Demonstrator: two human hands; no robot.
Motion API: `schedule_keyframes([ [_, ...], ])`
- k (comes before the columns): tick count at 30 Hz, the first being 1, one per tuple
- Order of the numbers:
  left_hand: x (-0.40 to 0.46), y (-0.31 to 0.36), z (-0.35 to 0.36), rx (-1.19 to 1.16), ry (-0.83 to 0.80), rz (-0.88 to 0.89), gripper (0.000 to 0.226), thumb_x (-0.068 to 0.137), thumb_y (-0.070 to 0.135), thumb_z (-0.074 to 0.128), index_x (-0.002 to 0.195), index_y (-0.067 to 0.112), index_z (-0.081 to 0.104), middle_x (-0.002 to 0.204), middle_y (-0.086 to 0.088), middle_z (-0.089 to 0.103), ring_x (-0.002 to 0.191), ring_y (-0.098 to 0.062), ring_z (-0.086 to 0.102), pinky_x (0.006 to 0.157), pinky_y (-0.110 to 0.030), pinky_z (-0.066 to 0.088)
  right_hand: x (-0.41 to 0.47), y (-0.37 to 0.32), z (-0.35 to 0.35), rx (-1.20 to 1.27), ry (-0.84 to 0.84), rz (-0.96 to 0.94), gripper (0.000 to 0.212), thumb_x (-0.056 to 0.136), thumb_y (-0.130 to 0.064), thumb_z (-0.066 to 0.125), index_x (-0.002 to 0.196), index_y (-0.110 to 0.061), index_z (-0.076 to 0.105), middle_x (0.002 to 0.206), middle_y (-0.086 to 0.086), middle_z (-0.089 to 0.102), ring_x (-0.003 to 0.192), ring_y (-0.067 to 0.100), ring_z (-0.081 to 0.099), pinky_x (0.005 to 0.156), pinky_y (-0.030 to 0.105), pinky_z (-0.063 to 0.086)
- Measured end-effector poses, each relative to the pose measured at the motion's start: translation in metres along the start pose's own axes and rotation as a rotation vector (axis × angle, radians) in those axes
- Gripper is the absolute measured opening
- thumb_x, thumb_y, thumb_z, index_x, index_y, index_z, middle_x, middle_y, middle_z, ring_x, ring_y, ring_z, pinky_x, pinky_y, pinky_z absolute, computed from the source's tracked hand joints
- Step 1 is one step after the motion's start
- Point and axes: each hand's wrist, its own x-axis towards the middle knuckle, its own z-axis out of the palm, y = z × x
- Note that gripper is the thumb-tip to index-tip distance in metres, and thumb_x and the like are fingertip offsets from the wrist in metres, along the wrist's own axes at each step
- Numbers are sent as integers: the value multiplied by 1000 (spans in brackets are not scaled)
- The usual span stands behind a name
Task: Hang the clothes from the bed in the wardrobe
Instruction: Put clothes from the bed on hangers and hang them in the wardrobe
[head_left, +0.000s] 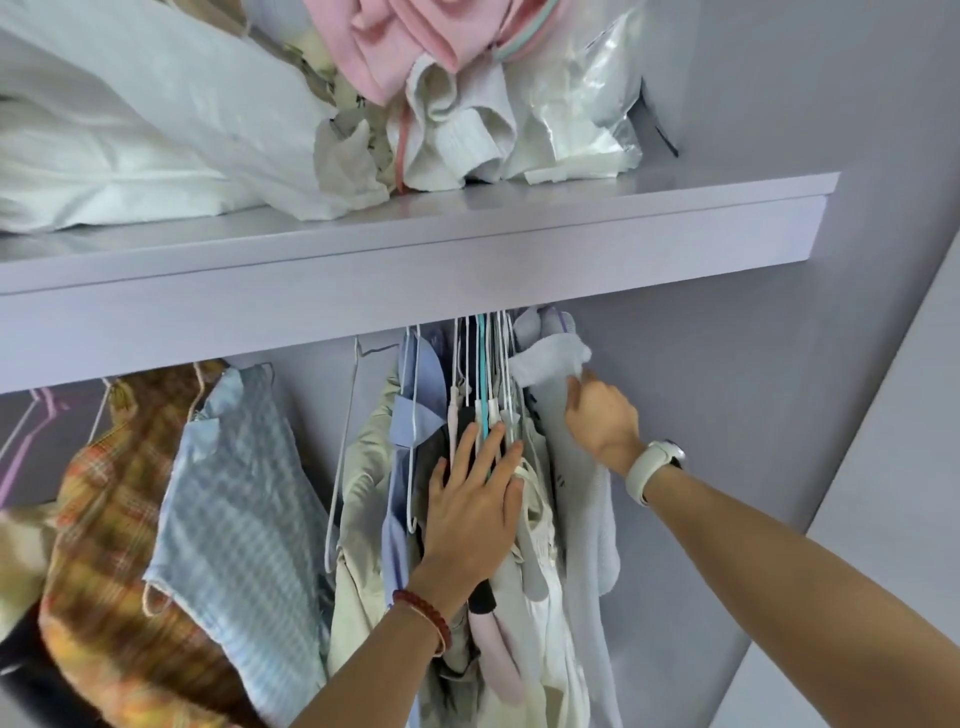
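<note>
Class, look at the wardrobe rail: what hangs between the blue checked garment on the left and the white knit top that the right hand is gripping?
In the head view, between the blue checked garment and the white knit top hangs a packed bunch of clothes on thin hangers, with the left hand pressed flat against them.
</note>
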Motion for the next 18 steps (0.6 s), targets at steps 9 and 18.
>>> schedule_keyframes([
  [9,0,-8,-3,95,-67,4,46,99,38,21,145,36,17,155,14,2,143,-12,-7,112,-50,9,-54,33,-31,74,160,-30,31,99,-25,31,90,0,46,85,25,61,82,44,56,65,39,35],
  [18,-33,44,-20,-250,291,336,45,88,18,42,129,3,49,137,-15,47,130,-30,41,106,-56,31,-208,74,-57,3,125,13,17,93,-17,48,80,-7,46,61,23,59,61,43,56,59,44,43],
])
